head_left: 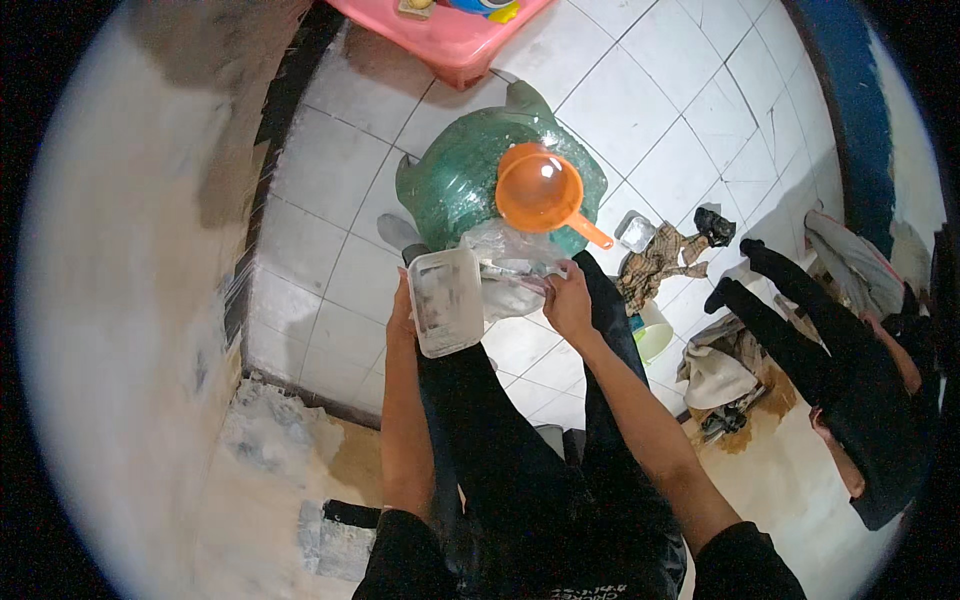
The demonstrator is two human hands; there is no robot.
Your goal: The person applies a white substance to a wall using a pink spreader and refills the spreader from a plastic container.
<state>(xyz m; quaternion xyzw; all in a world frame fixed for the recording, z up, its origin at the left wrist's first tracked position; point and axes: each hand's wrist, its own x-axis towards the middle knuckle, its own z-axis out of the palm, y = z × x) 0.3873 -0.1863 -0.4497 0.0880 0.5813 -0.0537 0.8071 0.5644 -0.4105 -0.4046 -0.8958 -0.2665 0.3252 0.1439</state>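
Note:
My left hand (pixel 401 312) grips a clear rectangular plastic food container (pixel 446 303) by its left side, tilted over my lap. My right hand (pixel 570 303) is closed on a crumpled clear plastic bag (pixel 510 243), which hangs beside the container. Whether anything else is in those fingers, I cannot make out. Just beyond both hands is a large rounded, shiny green thing (pixel 450 165) with stubby corners; its kind is unclear. On it rests an orange plastic dipper (pixel 540 187), its handle pointing to the right and toward me.
A pink plastic table (pixel 440 40) with small items stands at the far side. On the white tiled floor at right lie a clear container (pixel 635 232), a brown patterned cloth (pixel 655 265) and a pale green bucket (pixel 653 333). Another person in black (pixel 850 380) sits at far right.

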